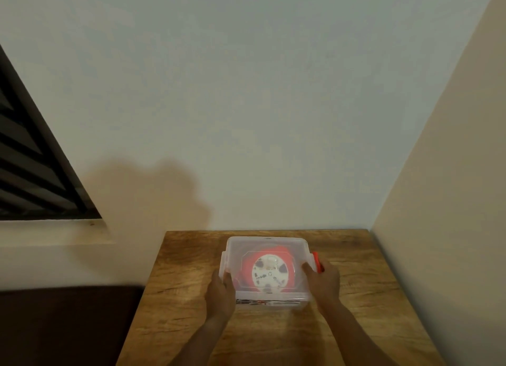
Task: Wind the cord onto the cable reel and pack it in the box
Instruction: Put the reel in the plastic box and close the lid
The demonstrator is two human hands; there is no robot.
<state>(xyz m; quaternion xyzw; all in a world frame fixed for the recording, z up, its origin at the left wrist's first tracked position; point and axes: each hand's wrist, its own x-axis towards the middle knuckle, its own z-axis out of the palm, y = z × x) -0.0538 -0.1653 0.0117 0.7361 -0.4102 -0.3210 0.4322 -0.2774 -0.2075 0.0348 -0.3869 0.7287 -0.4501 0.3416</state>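
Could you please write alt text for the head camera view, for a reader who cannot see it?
Two hands, left hand and right hand, grip the sides of a lidded clear plastic box on a wooden table in a corner. Inside shows a red-and-white cable reel.

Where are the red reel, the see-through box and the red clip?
cable reel [269, 272], head view: on its white round face, seen through the lid.
box [267, 242], head view: on the far edge of its clear lid.
red clip [316, 259], head view: on the latch at the box's right side.
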